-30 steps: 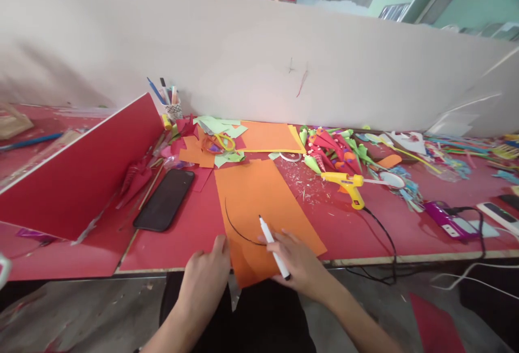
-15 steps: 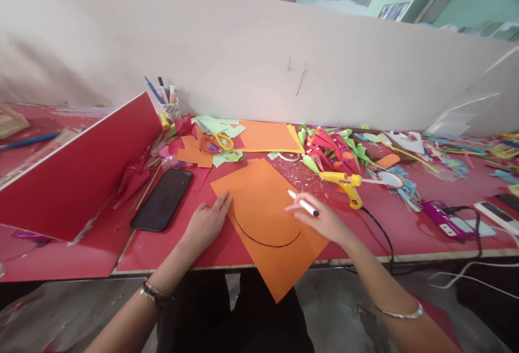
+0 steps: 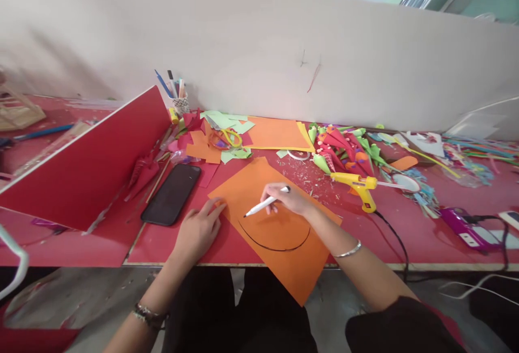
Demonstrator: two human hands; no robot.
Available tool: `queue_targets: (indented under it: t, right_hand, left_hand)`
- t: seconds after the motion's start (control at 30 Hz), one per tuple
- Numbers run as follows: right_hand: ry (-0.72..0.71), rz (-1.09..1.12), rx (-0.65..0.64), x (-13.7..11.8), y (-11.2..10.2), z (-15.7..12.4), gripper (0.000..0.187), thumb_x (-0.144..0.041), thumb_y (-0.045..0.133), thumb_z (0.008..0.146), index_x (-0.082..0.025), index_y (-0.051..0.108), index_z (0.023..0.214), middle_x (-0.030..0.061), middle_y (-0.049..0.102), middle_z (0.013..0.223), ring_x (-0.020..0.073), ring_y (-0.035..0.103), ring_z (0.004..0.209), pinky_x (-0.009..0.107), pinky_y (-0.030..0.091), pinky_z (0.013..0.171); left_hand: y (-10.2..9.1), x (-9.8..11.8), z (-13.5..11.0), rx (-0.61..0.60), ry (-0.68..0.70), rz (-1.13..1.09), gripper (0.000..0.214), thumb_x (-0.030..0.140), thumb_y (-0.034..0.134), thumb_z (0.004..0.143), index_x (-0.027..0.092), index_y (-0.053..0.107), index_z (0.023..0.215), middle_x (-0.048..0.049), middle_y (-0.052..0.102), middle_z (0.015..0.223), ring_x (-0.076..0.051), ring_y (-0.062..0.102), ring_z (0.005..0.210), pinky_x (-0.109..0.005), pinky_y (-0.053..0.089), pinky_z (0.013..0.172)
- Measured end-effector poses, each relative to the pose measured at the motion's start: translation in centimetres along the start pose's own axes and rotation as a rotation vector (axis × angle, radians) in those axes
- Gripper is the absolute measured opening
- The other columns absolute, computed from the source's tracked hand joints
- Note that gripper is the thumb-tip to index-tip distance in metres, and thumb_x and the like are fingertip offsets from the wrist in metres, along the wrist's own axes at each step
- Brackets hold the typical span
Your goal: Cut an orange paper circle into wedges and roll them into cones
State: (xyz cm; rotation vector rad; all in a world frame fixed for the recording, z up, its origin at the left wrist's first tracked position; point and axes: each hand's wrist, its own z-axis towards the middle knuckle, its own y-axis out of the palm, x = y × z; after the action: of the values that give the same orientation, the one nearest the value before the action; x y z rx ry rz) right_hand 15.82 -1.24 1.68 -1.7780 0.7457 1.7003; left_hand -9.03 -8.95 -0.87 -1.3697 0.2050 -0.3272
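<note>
An orange paper sheet (image 3: 279, 228) lies on the red table (image 3: 389, 234), one corner hanging over the near edge. A black curved line (image 3: 275, 246) is drawn on it. My right hand (image 3: 290, 200) is closed on a white marker (image 3: 265, 202), tip pointing left just above the left end of the curve. My left hand (image 3: 198, 228) rests flat with fingers spread on the table, fingertips touching the sheet's left corner.
A black phone (image 3: 171, 194) lies left of the sheet. A red board (image 3: 81, 169) leans at the left. Behind are paper scraps with yellow scissors (image 3: 227, 138), a pen cup (image 3: 180, 103), paper cones (image 3: 344, 147) and a corded yellow glue gun (image 3: 359, 184).
The sheet was turned on the table. My right hand swung the marker from pointing away to tip-left at the curve's left end. My left hand stayed at the sheet's left corner.
</note>
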Motion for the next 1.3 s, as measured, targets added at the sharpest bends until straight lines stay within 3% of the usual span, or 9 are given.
queue_targets:
  t: [0.13,0.33,0.5,0.57,0.7,0.77,0.83,1.07,1.3]
  right_hand:
    - [0.051,-0.048,-0.047,0.5,0.3,1.5,0.030,-0.035,0.045,0.082,-0.014,0.056,0.066,-0.0017,0.058,0.048,0.0057,0.044,0.037,0.017,0.033,0.039]
    - [0.106,-0.046,-0.158,1.1,0.3,1.6,0.030,-0.037,0.045,0.082,-0.013,0.057,0.068,-0.0005,0.060,0.050,0.0081,0.053,0.042,0.017,0.036,0.040]
    - [0.101,-0.059,-0.150,1.4,0.4,1.8,0.031,-0.038,0.044,0.083,-0.013,0.057,0.069,-0.0005,0.060,0.051,0.0081,0.053,0.043,0.018,0.037,0.041]
    - [0.065,-0.071,-0.075,1.5,0.7,2.0,0.028,-0.038,0.046,0.083,-0.014,0.056,0.071,-0.0008,0.060,0.054,0.0076,0.051,0.044,0.019,0.038,0.044]
    - [-0.065,-0.079,0.298,1.8,1.0,2.1,0.021,-0.037,0.048,0.082,-0.018,0.054,0.078,-0.0019,0.060,0.065,0.0082,0.053,0.054,0.020,0.042,0.054]
    - [-0.096,-0.079,0.387,1.6,0.8,1.7,0.021,-0.038,0.048,0.082,-0.018,0.054,0.077,-0.0016,0.059,0.066,0.0098,0.055,0.059,0.022,0.044,0.059]
    - [-0.081,-0.094,0.328,1.3,0.5,1.1,0.025,-0.038,0.045,0.083,-0.017,0.056,0.074,-0.0008,0.059,0.062,0.0111,0.056,0.060,0.024,0.044,0.062]
    - [0.096,-0.069,-0.053,1.0,0.6,-0.2,0.032,-0.041,0.046,0.082,-0.014,0.061,0.073,0.0003,0.061,0.054,0.0112,0.055,0.053,0.024,0.045,0.056]
    - [0.087,-0.069,-0.104,1.2,0.7,0.9,0.030,-0.039,0.047,0.082,-0.013,0.061,0.076,0.0012,0.062,0.059,0.0100,0.055,0.053,0.023,0.044,0.055]
  left_hand:
    - [0.0,0.2,-0.1,-0.008,-0.037,0.014,0.040,0.013,0.037,0.081,0.020,0.054,0.116,-0.0070,0.054,0.124,-0.019,0.061,0.092,-0.033,0.046,0.077]
    - [0.0,0.2,-0.2,-0.006,-0.048,-0.002,0.039,0.014,0.037,0.081,0.019,0.055,0.115,-0.0074,0.054,0.124,-0.020,0.062,0.090,-0.035,0.047,0.076]
    - [0.1,0.2,-0.2,-0.009,-0.051,0.005,0.039,0.014,0.036,0.082,0.020,0.055,0.116,-0.0064,0.054,0.124,-0.020,0.061,0.090,-0.034,0.046,0.077]
    - [0.0,0.2,-0.2,-0.009,-0.052,0.009,0.039,0.014,0.037,0.081,0.020,0.055,0.116,-0.0067,0.054,0.124,-0.019,0.062,0.090,-0.034,0.046,0.077]
    - [-0.1,0.3,-0.2,-0.005,-0.052,0.005,0.039,0.014,0.037,0.081,0.020,0.055,0.115,-0.0065,0.054,0.124,-0.020,0.061,0.091,-0.033,0.046,0.076]
    - [-0.2,0.3,-0.2,-0.006,-0.053,0.003,0.039,0.014,0.037,0.081,0.020,0.055,0.115,-0.0061,0.054,0.123,-0.020,0.061,0.091,-0.034,0.046,0.077]
    - [-0.2,0.3,-0.2,-0.009,-0.054,0.002,0.040,0.014,0.037,0.081,0.020,0.055,0.115,-0.0060,0.054,0.123,-0.019,0.061,0.090,-0.034,0.046,0.077]
    - [-0.2,0.4,-0.2,-0.011,-0.065,0.008,0.039,0.015,0.037,0.081,0.020,0.056,0.114,-0.0067,0.054,0.123,-0.020,0.062,0.089,-0.034,0.046,0.076]
    - [-0.2,0.4,-0.2,0.006,-0.058,-0.001,0.039,0.014,0.037,0.081,0.020,0.056,0.114,-0.0064,0.056,0.122,-0.020,0.062,0.090,-0.034,0.046,0.076]
